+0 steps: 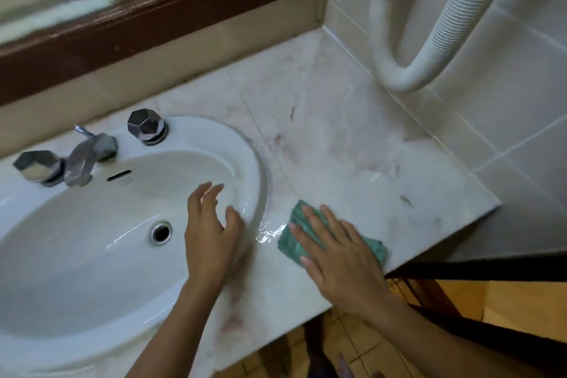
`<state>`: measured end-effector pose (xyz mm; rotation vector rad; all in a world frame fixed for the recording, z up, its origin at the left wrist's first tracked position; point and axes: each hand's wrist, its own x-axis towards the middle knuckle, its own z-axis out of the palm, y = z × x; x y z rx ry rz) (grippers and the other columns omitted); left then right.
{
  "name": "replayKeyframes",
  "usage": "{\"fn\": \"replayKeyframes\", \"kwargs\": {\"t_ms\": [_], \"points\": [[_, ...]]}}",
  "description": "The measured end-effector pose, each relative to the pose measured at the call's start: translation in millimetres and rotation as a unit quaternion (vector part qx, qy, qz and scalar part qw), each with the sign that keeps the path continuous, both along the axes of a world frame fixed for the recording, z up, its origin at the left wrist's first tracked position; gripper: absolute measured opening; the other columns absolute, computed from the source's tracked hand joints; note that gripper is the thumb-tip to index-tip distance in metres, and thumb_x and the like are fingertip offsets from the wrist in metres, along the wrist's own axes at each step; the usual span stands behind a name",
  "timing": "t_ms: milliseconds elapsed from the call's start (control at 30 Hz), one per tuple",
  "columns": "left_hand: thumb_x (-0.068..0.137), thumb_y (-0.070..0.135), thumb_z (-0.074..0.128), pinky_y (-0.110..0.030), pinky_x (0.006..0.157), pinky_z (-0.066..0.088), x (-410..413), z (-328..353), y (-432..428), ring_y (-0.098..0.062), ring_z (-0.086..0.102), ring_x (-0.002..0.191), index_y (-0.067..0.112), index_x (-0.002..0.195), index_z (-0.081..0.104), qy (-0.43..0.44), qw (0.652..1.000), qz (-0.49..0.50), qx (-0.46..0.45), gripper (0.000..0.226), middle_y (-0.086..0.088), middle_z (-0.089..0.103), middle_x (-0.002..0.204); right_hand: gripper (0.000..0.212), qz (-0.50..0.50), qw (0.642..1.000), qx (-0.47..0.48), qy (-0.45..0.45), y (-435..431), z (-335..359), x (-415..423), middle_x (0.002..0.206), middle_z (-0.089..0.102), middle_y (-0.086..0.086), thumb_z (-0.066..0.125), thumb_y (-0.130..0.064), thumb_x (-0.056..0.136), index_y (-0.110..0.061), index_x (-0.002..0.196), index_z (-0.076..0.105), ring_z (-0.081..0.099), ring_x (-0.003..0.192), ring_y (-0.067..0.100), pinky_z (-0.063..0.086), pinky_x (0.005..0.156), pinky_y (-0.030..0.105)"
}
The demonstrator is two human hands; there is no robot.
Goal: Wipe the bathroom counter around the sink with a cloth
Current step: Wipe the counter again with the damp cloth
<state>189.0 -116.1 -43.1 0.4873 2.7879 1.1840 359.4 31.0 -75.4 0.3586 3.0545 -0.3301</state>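
Note:
A folded green cloth [291, 245] lies on the pale marble counter [352, 144] just right of the white oval sink [92, 242]. My right hand [340, 252] presses flat on the cloth, fingers spread and pointing up-left, near the counter's front edge. My left hand [211, 236] hovers over the sink's right rim with its fingers apart and holds nothing. A small wet patch [270, 232] glistens between the sink rim and the cloth.
A chrome faucet [86, 159] with two faceted knobs [147, 126] stands at the sink's back. A white ribbed hose [408, 70] loops down the tiled right wall. A wood-framed mirror [153, 18] runs behind. The counter ends at right above a tiled floor.

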Motion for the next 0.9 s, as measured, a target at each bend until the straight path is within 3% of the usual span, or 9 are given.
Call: {"fn": "replayKeyframes", "kwargs": {"t_ms": [100,167,267,467,600,733,833,900], "points": [[0.09,0.019,0.053,-0.032,0.082,0.045,24.3,2.5,-55.4,-0.019,0.057,0.111,0.019,0.123,0.059,0.02,0.998,-0.02,-0.061,0.034,0.003,0.056,0.128,0.058,-0.068,0.997,0.021,-0.037,39.7,-2.9,-9.9,0.162,-0.001,-0.003,0.018,-0.049,0.099,-0.035,0.153,0.003,0.0,0.148,0.023,0.017,0.115,0.042],[0.087,0.026,0.045,-0.042,0.091,0.044,39.8,2.1,-91.5,-0.024,0.057,0.108,0.019,0.121,0.062,0.026,0.992,-0.013,-0.124,0.039,-0.001,0.061,0.125,0.056,-0.149,0.988,0.013,-0.038,50.3,-4.7,-35.2,0.162,0.001,-0.002,0.013,-0.047,0.1,-0.033,0.153,0.004,0.0,0.148,0.025,0.016,0.115,0.043],[0.087,0.034,0.036,-0.046,0.097,0.037,58.7,-2.2,-130.0,-0.028,0.056,0.116,0.017,0.124,0.061,0.029,0.98,0.002,-0.195,0.047,-0.003,0.062,0.126,0.056,-0.237,0.971,0.002,-0.03,28.2,-3.3,-68.2,0.162,0.002,0.003,0.013,-0.045,0.1,-0.027,0.154,0.008,0.002,0.147,0.029,0.015,0.116,0.045],[0.088,0.043,0.027,-0.045,0.104,0.033,67.3,-14.7,-161.5,-0.027,0.045,0.13,0.013,0.138,0.049,0.055,0.975,-0.086,-0.198,0.063,-0.006,0.051,0.14,0.059,-0.207,0.978,-0.022,-0.023,-93.0,-4.0,-56.6,0.162,-0.005,0.005,0.013,-0.043,0.1,-0.022,0.154,0.004,-0.005,0.148,0.028,0.01,0.118,0.047],[0.089,0.046,0.024,-0.044,0.103,0.033,66.1,-14.3,-165.8,-0.025,0.045,0.129,0.015,0.139,0.048,0.065,0.976,-0.105,-0.18,0.063,-0.004,0.051,0.137,0.062,-0.153,0.988,-0.008,-0.011,-163.8,-0.1,-15.6,0.162,0.008,0.006,0.016,-0.043,0.097,-0.02,0.154,0.015,0.008,0.148,0.03,0.019,0.114,0.047],[0.087,0.052,0.019,-0.042,0.105,0.03,60.7,-14.3,-172.3,-0.023,0.041,0.133,0.018,0.142,0.046,0.048,0.977,-0.121,-0.168,0.07,-0.002,0.048,0.142,0.061,-0.062,0.997,0.005,-0.044,-128.8,1.9,35.4,0.161,-0.005,-0.001,0.011,-0.047,0.097,-0.025,0.154,0.003,-0.003,0.148,0.024,0.014,0.116,0.043],[0.084,0.057,0.013,-0.04,0.107,0.028,58.2,-12.6,-174.5,-0.021,0.037,0.137,0.02,0.144,0.042,0.041,0.976,-0.13,-0.168,0.076,-0.001,0.043,0.147,0.066,-0.142,0.988,0.021,-0.061,-62.5,5.0,53.6,0.161,-0.009,0.001,-0.002,-0.049,0.093,-0.023,0.154,-0.003,-0.008,0.148,0.025,0.012,0.119,0.046],[0.082,0.06,0.009,-0.038,0.111,0.022,58.7,-14.0,-174.7,-0.017,0.027,0.143,0.023,0.149,0.034,0.03,0.973,-0.135,-0.187,0.081,0.002,0.033,0.155,0.064,-0.193,0.979,0.013,-0.068,-23.2,7.1,49.8,0.162,-0.006,0.004,0.003,-0.048,0.097,-0.021,0.154,-0.001,-0.006,0.148,0.028,0.011,0.119,0.048]]}}
